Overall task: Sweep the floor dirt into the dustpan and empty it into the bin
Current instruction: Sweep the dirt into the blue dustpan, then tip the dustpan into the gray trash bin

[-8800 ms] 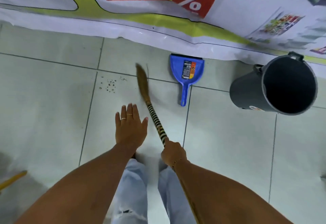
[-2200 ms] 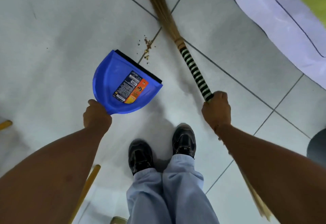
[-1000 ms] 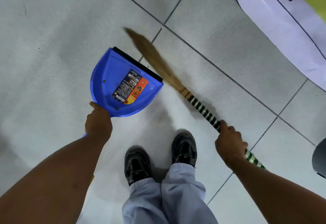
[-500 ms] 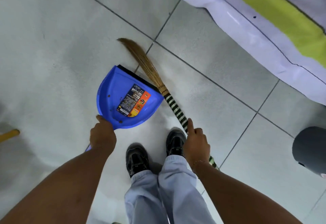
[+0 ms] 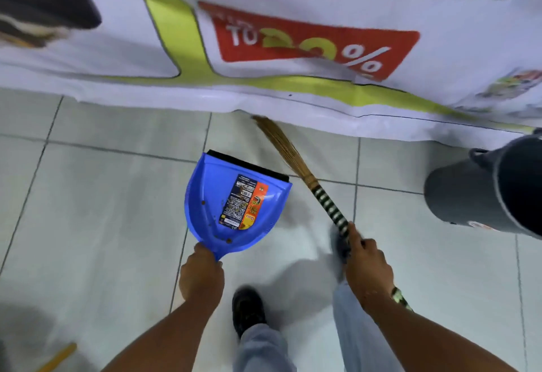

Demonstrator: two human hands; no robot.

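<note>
The floor is pale, glossy square tile with thin dark grout lines. A white printed banner lies along its far edge, its hem resting on the tiles. A dark grey bin stands at the right, just in front of the banner. A yellow stick lies at the lower left corner.

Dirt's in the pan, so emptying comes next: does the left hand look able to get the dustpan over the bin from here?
Probably yes: the left hand holds the dustpan, and bare floor separates it from the bin.
</note>
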